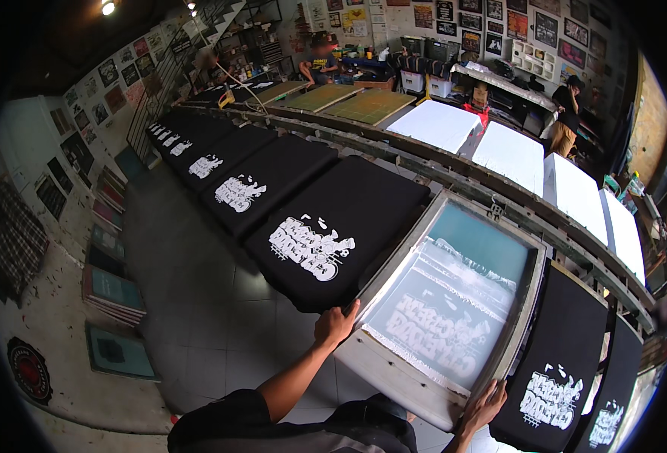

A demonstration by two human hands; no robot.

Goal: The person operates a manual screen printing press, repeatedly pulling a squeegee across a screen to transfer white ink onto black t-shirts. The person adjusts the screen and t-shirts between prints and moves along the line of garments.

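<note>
A screen printing frame (369, 349) with a pale mesh lies tilted between my two hands. White ink streaks cross its mesh, and a lettered design shows through. My left hand (336, 325) is closed on the frame's near left corner. At its near right corner my right hand (486, 406) grips the edge, fingers curled over it. Just left of the frame, a black T-shirt (371, 200) with a fresh-looking white print lies flat on a board. Another printed black T-shirt (567, 332) is to the right. What lies under the frame is mostly hidden.
More printed black shirts (232, 170) run in a row to the far left. A metal rail (454, 181) runs behind them, with white boards (511, 155) beyond. Spare screens (118, 351) lean along the left wall. Two people (566, 113) (320, 64) are at the back.
</note>
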